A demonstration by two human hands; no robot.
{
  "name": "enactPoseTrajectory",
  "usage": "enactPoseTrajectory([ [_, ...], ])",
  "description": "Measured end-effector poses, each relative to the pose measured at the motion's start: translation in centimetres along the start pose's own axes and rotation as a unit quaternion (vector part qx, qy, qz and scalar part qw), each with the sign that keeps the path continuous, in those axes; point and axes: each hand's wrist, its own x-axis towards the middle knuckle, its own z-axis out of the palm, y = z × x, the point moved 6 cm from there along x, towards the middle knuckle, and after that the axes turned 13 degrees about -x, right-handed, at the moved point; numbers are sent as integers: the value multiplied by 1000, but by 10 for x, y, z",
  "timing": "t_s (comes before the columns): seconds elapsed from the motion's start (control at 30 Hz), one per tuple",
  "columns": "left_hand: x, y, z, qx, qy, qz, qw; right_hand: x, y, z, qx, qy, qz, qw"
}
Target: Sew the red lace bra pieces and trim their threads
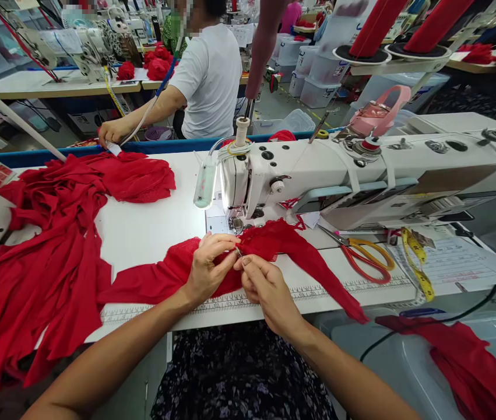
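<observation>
Just in front of the sewing machine needle, a red lace-edged fabric piece (274, 236) lies across the bed, with narrow ends trailing both ways. My left hand (210, 259) is closed, thumb and fingers pinching at this fabric. Facing it, my right hand (267, 286) is closed in a pinch on a thin metal piece (238, 251). The metal lies between the fingertips of both hands; its exact kind is too small to tell. Behind them stands the white sewing machine (317, 166), its presser foot partly hidden by the fabric.
A big heap of red fabric (64, 233) covers the left side. Orange-handled scissors (365, 256), a yellow tape measure (418, 262) and papers (470, 262) lie right. A plastic bin (361, 344) with red cloth stands below. Across the table, a person in white (213, 76) touches the heap.
</observation>
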Motion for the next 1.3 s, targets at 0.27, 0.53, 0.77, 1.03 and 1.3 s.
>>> enactPoseTrajectory([
  [0.27,-3,4,-1,81,3,39,996,-1,1,3,22,27,6,999],
  [0.53,-2,2,-1,57,11,12,998,1,6,5,-6,54,-20,998],
  [0.77,-2,2,-1,51,12,-3,999,2,9,3,-36,45,-34,998],
  [1.03,-2,2,-1,33,9,-17,999,2,9,2,-14,37,-35,999],
  [1.3,-2,2,-1,29,12,-18,999,1,9,5,28,38,-22,999],
])
